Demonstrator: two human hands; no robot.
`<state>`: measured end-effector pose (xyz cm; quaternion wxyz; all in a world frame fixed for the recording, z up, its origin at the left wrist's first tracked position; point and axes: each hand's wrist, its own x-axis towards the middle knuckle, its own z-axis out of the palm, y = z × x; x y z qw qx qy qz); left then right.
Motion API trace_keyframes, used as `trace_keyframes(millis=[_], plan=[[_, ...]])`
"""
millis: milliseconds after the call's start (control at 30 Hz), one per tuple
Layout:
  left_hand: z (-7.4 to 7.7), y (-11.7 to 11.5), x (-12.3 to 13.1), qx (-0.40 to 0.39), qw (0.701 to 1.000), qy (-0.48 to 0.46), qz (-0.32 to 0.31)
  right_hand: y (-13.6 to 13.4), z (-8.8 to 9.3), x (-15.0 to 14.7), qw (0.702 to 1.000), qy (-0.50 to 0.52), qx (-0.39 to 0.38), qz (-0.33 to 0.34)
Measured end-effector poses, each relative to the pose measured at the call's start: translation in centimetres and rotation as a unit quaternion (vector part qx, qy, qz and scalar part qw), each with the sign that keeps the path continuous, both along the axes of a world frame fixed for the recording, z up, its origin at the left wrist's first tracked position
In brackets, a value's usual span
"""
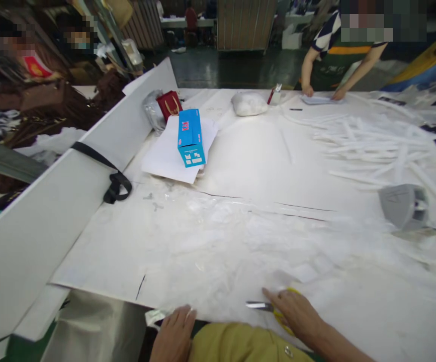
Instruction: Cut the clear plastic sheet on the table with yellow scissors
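My right hand (296, 312) lies on the white table covering near the front edge, fingers curled over yellow-handled scissors (274, 307) whose metal blades point left. My left hand (174, 334) rests at the table's near edge, fingers bent, touching a small piece of clear plastic (156, 317). A heap of clear plastic bags (233, 236) is spread over the table just beyond both hands.
A blue box (190, 137) stands on white sheets at the back left, near a red bag (169, 104). White strips (383, 146) pile at the right beside a grey tape dispenser (404, 206). A white board (70, 186) walls the left. Another person's hands (321, 93) work at the far edge.
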<state>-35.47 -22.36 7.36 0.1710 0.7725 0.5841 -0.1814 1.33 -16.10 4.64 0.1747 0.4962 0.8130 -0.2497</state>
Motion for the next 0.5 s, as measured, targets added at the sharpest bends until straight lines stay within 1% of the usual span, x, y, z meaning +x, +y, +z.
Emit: trace_keyframes(millis=[67, 100, 133, 167, 233, 300, 333, 367, 400, 433, 467, 500], plan=[[-0.9, 0.2, 2.5, 0.146, 0.989, 0.001, -0.011, 0.4, 1.0, -0.8, 0.997, -0.072, 0.000, 0.000], [-1.4, 0.6, 3.6, 0.201, 0.979, -0.005, -0.017, 0.7, 1.6, -1.3, 0.995, -0.095, -0.004, -0.001], [-1.9, 1.0, 4.4, 0.237, 0.971, -0.015, -0.022, 0.9, 2.2, -1.8, 0.995, -0.104, -0.010, -0.001], [-2.3, 1.6, 5.0, 0.257, 0.966, -0.028, -0.027, 1.0, 2.8, -2.3, 0.995, -0.103, -0.018, 0.000], [-3.1, 3.0, 5.2, 0.273, 0.960, -0.050, -0.036, 1.3, 3.8, -3.3, 0.997, -0.075, -0.034, -0.013], [-3.9, 4.8, 4.5, 0.283, 0.956, -0.060, -0.044, 1.4, 4.3, -4.4, 0.996, -0.018, -0.054, -0.065], [-4.3, 5.9, 3.9, 0.288, 0.954, -0.064, -0.054, 1.5, 4.3, -5.0, 0.990, 0.021, -0.086, -0.113], [-4.7, 7.2, 3.2, 0.294, 0.950, -0.073, -0.070, 1.5, 4.3, -5.7, 0.973, 0.062, -0.136, -0.174], [-5.2, 8.5, 2.5, 0.298, 0.947, -0.084, -0.091, 1.6, 4.1, -6.3, 0.945, 0.102, -0.196, -0.242], [-5.6, 10.0, 1.8, 0.299, 0.943, -0.094, -0.113, 1.7, 4.0, -7.0, 0.904, 0.141, -0.260, -0.308], [-6.0, 11.6, 1.2, 0.299, 0.939, -0.102, -0.134, 1.8, 3.8, -7.6, 0.857, 0.178, -0.315, -0.366], [-6.3, 13.4, 0.7, 0.296, 0.937, -0.109, -0.152, 2.0, 3.6, -8.1, 0.812, 0.216, -0.352, -0.413]])
